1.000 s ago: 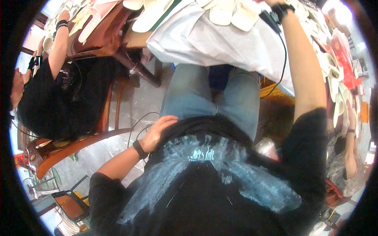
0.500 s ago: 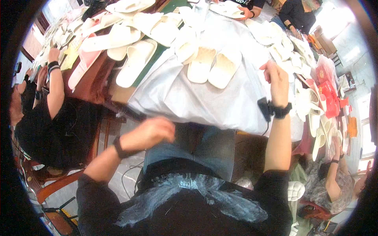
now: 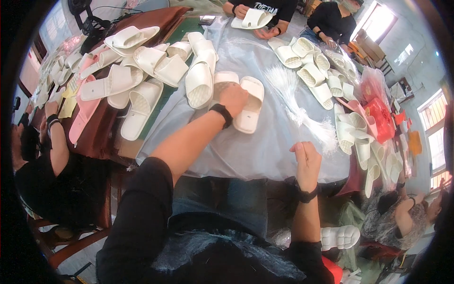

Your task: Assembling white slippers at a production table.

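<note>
Slippers are piling up along the left of the table, where white and pink foam slides are lying across a brown leather-like cover beside a seated person's raised wrist. Moving right, the left hand is reaching over the pale grey plastic table sheet and pressing down on a pair of white moulded foam slippers; the fingers are curling over the near one, seemingly grasping it, though the hand is hiding the contact. That looks like the pick-up step, so the next move probably calls for lifting this slipper clear of its neighbour. Just right, a bundle of thin white plastic tag strands is fanning across the sheet. The right hand is hovering at the table's near edge, loosely clenched and apparently holding nothing. Farther right, a red, glossy, soft-sided plastic package is sitting among more white slippers, with small orange cards at the far edge.
</note>
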Available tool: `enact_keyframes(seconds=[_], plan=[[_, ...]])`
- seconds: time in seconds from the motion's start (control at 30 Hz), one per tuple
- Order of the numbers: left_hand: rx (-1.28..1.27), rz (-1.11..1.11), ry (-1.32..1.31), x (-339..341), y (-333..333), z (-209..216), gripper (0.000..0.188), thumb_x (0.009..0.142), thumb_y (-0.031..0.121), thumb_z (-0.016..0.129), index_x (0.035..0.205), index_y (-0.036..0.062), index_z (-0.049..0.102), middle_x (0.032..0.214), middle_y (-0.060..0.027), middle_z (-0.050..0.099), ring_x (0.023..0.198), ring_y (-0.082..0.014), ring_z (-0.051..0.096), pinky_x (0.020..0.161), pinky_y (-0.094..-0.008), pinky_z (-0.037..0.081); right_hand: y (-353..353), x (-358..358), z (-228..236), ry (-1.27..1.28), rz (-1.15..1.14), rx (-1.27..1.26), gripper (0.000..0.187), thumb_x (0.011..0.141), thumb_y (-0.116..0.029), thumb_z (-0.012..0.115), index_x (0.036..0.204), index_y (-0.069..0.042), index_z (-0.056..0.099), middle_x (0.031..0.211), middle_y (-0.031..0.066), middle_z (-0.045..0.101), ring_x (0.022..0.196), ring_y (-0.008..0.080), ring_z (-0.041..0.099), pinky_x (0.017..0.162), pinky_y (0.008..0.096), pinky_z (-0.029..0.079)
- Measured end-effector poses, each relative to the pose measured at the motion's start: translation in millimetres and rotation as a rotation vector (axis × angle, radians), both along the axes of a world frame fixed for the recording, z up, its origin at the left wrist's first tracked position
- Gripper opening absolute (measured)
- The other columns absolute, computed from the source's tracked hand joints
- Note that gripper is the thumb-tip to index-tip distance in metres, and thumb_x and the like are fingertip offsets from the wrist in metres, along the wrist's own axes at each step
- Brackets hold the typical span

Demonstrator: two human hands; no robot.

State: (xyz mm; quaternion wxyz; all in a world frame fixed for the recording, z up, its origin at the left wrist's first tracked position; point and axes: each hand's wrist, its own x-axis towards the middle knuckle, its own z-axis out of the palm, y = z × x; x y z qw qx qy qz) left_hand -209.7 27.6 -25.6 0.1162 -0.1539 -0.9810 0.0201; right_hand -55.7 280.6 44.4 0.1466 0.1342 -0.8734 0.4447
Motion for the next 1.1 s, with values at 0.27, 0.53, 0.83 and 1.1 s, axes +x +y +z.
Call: enact_keyframes(seconds=[0.27,0.53,0.83,1.1], plan=[[0.275,-0.074,-0.18,78.0,59.5,23.9,0.016,0.083,0.009,0.053,0.09,0.0028,0.066,0.079,-0.0165,0.063,0.085,-0.0312,0.064,0.071,-0.0442,0.051,-3.1,20.7,-26.9,0.119,0.078,0.013,0.021,0.089,-0.009,0.058,0.072,0.003,0.056,0.066,0.0145,0.052,0.065,0.03,0.046,0.061,0.0384,0.038],[0.151,-0.14,-0.037,11.5,-4.9,56.4,0.064,0.078,0.037,0.072,0.136,0.0192,0.05,0.105,-0.0196,0.058,0.092,-0.0363,0.061,0.08,-0.0449,0.051,1.1,39.2,-30.2,0.159,0.016,0.17,0.019,0.084,-0.005,0.063,0.069,0.001,0.052,0.065,0.0149,0.049,0.066,0.0337,0.045,0.06,0.042,0.038],[0.136,-0.122,-0.38,-11.8,-14.2,47.0,0.099,0.064,0.067,0.073,0.147,0.0292,0.034,0.125,-0.0246,0.051,0.119,-0.0448,0.045,0.099,-0.056,0.037,0.2,53.5,-33.2,0.214,-0.005,0.337,0.018,0.083,-0.008,0.065,0.069,-0.002,0.055,0.066,0.013,0.051,0.067,0.0326,0.049,0.061,0.0407,0.042],[0.099,-0.105,-0.325,14.8,31.9,34.8,0.092,0.067,0.066,0.07,0.143,0.0223,0.04,0.124,-0.0234,0.051,0.119,-0.043,0.045,0.098,-0.0579,0.034,10.7,58.0,-38.8,0.192,-0.137,0.376,0.019,0.085,-0.009,0.063,0.069,-0.001,0.055,0.067,0.0139,0.052,0.067,0.0333,0.048,0.06,0.0416,0.041]])
